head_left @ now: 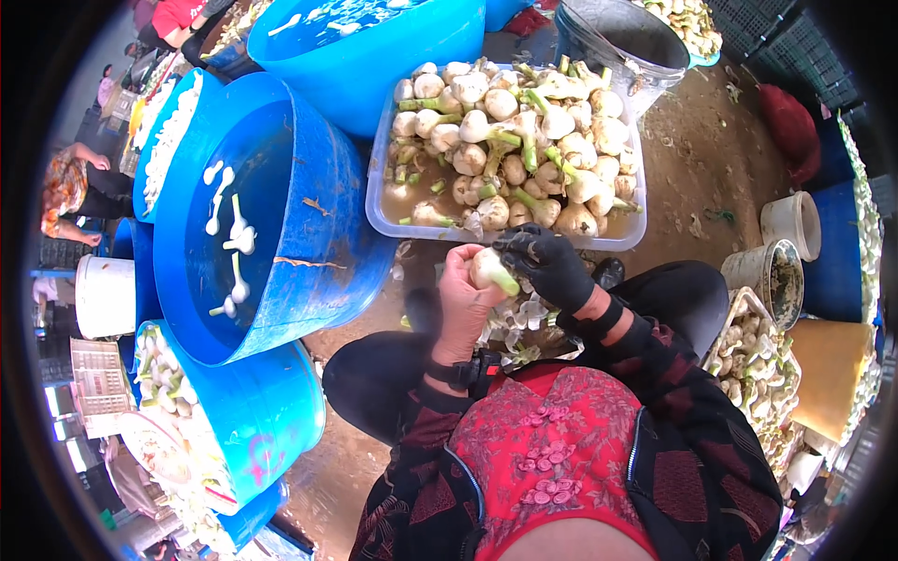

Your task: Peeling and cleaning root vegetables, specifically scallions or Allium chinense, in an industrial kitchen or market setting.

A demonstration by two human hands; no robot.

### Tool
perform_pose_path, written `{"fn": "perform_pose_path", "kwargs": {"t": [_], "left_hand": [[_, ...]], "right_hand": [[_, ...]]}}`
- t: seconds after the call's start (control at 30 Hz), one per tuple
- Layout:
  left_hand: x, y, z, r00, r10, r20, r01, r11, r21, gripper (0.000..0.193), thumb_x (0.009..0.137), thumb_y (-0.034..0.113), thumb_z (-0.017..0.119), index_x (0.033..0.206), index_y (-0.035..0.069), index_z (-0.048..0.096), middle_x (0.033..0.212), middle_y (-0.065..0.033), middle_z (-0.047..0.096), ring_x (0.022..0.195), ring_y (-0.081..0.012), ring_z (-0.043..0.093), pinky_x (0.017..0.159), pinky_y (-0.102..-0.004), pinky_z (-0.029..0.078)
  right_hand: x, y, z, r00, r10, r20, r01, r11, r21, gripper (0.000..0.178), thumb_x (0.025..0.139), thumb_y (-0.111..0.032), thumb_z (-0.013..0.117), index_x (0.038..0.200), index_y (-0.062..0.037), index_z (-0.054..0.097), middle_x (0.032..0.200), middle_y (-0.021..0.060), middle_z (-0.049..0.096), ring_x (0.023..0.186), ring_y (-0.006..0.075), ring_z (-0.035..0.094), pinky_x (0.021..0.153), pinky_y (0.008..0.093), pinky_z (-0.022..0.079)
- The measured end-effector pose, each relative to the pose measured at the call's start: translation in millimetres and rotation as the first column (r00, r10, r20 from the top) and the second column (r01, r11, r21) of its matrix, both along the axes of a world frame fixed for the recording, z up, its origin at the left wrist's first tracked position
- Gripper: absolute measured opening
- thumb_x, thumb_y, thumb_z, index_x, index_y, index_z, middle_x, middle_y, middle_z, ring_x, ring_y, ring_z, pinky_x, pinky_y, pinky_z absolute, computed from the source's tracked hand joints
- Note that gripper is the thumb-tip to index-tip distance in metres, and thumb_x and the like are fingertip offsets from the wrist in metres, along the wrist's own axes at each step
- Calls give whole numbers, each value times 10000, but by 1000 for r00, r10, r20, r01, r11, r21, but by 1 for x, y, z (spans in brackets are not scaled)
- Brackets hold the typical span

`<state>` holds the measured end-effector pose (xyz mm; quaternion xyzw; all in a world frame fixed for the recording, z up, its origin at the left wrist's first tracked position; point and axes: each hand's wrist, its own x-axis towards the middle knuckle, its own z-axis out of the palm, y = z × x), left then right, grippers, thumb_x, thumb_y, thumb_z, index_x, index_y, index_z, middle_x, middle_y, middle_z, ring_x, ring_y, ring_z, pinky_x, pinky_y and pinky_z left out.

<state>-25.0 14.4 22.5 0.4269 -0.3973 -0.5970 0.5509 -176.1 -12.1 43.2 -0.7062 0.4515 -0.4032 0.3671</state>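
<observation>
In my bare left hand is a whitish garlic bulb with a short green stem stub, gripped between thumb and fingers. My right hand, in a black glove, is closed against the bulb's right side; its curled fingertips are partly hidden, and I see no tool in it. Just beyond both hands stands a clear plastic tub, heaped with garlic bulbs that have cut green stems, with brownish water at its left. Pale skin peelings lie below my hands, between my knees.
At left, a big blue tub of water has several peeled bulbs floating. Another blue tub stands behind it, and a blue barrel nearer me. A grey bucket is at back right; a crate of garlic sits by my right side.
</observation>
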Motion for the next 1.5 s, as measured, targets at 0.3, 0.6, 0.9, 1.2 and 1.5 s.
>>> {"fn": "perform_pose_path", "kwargs": {"t": [0.3, 0.6, 0.9, 1.2, 1.5], "left_hand": [[-2, -1, 16, 954, -46, -296, 103, 979, 177, 455, 632, 40, 665, 1050, 1, 491, 866, -58, 581, 688, -103, 586, 536, -176, 468], [-2, 0, -1, 1000, -2, 12, 0, 987, 161, 526, 636, -12, 679, 1123, -16, 481, 914, -28, 553, 693, -71, 553, 542, -164, 446], [0, -1, 6, 953, -115, -280, 182, 957, 227, 572, 625, 67, 697, 1123, 7, 421, 940, -64, 569, 782, -118, 589, 580, -206, 481], [11, -7, -27, 629, 224, -744, 118, 919, 376, 257, 813, 234, 546, 989, 46, 562, 993, -116, 606, 862, -226, 597, 743, -375, 498], [14, -16, -18, 727, 202, -656, 74, 927, 367, 252, 864, 289, 474, 923, 49, 524, 907, -168, 609, 800, -275, 607, 606, -336, 534]], "right_hand": [[0, -3, -10, 992, -94, -78, 98, 994, 53, 140, 734, -32, 614, 872, -13, 620, 742, 143, 597, 699, 296, 597, 636, 334, 467], [-1, 1, -5, 997, 11, -81, -22, 990, -138, 152, 707, -5, 595, 857, -22, 617, 774, 150, 611, 719, 319, 601, 621, 351, 472], [-5, -5, -27, 980, -152, 124, 148, 988, 42, 84, 795, -46, 548, 856, -6, 590, 665, 97, 586, 569, 183, 558, 538, 310, 430], [-3, 14, 4, 827, -49, 560, -227, 882, 413, 105, 836, -87, 552, 881, 6, 573, 749, 17, 553, 694, 66, 534, 600, 226, 463], [-15, 5, 1, 902, 293, -316, -260, 955, 144, 348, 656, -57, 635, 1002, -53, 589, 1002, 158, 582, 830, 314, 583, 718, 352, 484]]}}
